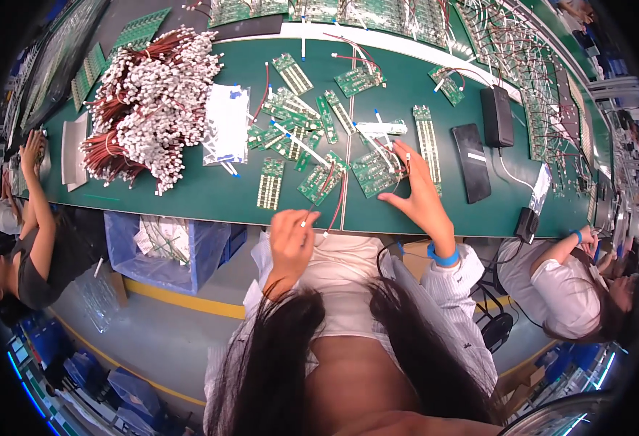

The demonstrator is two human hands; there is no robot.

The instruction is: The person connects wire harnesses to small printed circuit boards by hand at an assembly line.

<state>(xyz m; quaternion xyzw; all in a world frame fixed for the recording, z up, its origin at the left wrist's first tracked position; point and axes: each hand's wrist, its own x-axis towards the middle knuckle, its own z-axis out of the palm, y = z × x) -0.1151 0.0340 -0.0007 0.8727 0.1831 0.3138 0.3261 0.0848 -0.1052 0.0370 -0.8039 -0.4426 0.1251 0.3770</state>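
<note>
My left hand (290, 243) hovers over the table's front edge, fingers curled and pinched at a thin red-and-black wire cable (309, 213) with a white connector end. That cable seems to run up to a small green circuit board (321, 183) with a white flat ribbon. My right hand (425, 196) reaches over the table, thumb and fingers spread apart at the right edge of a larger green circuit board (371, 174). Its fingertips are close to that board's wires and ribbon; whether they touch is unclear. Between the two boards another red wire cable (342, 200) hangs toward the table edge.
Loose green boards (290, 109) lie scattered on the green table (210, 200). A heap of red cables with white connectors (148, 109), a clear bag (226, 123), a black phone (471, 163) and a black adapter (497, 116) surround them. Below stands a blue bin (121, 247). People sit on both sides.
</note>
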